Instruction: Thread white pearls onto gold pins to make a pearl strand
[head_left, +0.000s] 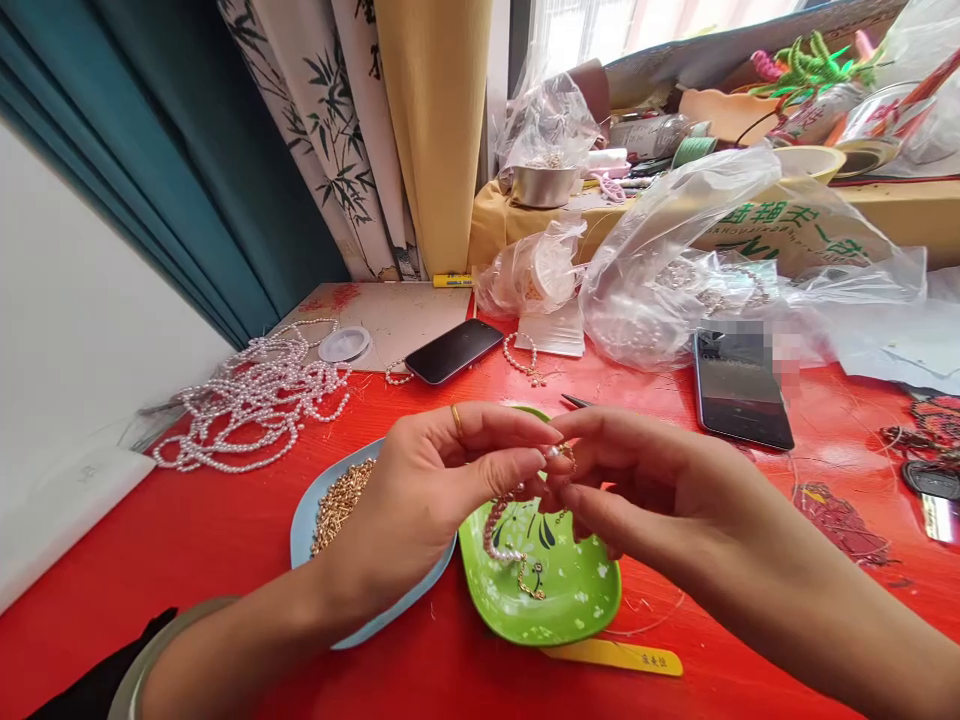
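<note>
Above the green dish (570, 600) we pinch a pearl strand (501, 525) between both hands: our left hand (427, 500) and right hand (637, 480) meet fingertip to fingertip, closed on its upper end, while the rest hangs into the dish. Just left sits a blue plate (307, 520) of gold chain on the red counter (225, 540). Farther off lie loose pearl strings (255, 400) and two phones (454, 350).

1. Large green Chinese characters stand upside down on a cardboard box (787, 235) under clear plastic at the desk's far right edge; they cannot be read.
2. A yellow strip (615, 656) at the near edge bears small characters, too small to make out.
</note>
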